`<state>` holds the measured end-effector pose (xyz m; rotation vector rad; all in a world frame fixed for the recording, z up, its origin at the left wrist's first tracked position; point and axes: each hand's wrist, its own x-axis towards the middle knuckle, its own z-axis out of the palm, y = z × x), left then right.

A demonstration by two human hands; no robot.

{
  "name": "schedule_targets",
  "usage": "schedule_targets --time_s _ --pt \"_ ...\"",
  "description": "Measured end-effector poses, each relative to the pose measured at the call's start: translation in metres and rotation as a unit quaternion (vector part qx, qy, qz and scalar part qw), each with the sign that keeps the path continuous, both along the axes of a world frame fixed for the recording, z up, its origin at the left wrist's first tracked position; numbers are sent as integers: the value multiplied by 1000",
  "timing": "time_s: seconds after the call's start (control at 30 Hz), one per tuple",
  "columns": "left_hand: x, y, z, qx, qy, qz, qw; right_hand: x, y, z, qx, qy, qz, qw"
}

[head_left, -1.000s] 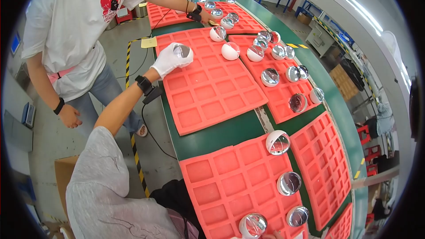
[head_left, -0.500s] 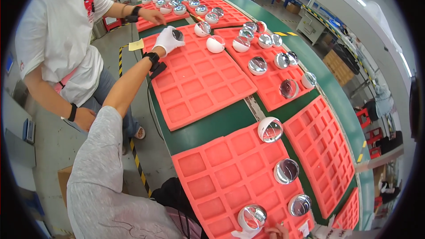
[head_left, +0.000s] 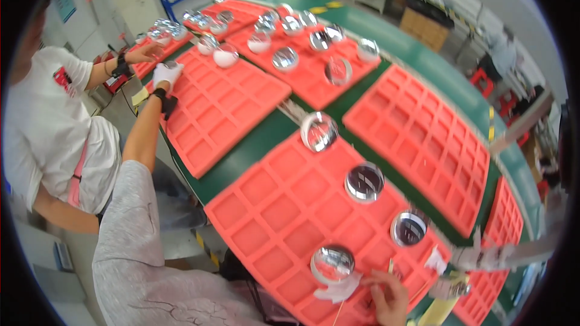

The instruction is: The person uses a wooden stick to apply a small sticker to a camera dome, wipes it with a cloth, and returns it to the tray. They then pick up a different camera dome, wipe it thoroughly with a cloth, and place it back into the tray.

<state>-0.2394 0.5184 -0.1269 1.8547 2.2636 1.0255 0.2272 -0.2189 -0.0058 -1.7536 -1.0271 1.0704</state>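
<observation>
Left hand (head_left: 166, 77), white-gloved, at 10 o'clock in the view: grip closed about one glass dome (head_left: 171, 64), which shows at the fingertips over the far-left corner of a coral-red gridded tray (head_left: 219, 115); contact between dome and tray cannot be told. Black wrist device (head_left: 162, 94) just behind the glove. Co-worker's hand (head_left: 144, 54), fingers extended, near the glove at its 10 o'clock. Two white-based glossy domes (head_left: 225, 56) on the same tray, at the glove's 2 o'clock. Right hand (head_left: 389, 299), bare, at 5 o'clock in the view: fingers bent over a nearer red tray (head_left: 257, 181); whether its grip holds anything cannot be told. White cloth (head_left: 338, 290) just beside it at its 9 o'clock, under a clear-topped dome (head_left: 332, 264) at 10 o'clock; three further mirror-bright domes (head_left: 364, 182) on that tray, between its 11 and 1 o'clock. Farther out: dome-laden red tray (head_left: 308, 87) at 12 to 1 o'clock in the view; long gridded tray (head_left: 417, 145) at 3 o'clock; green worktop (head_left: 232, 172) beneath all trays.
</observation>
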Motion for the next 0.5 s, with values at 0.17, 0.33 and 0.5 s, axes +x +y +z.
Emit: schedule_targets --time_s 0.17,0.33,0.5 --pt "-139 78 109 132 23 -436 890 16 -2 -14 96 -67 44 992" --pt "-7 -121 90 79 7 -212 974 14 7 -12 108 -85 29 990" --pt "172 -449 131 -31 -140 -538 831 0 -5 -8 138 -220 70 963"
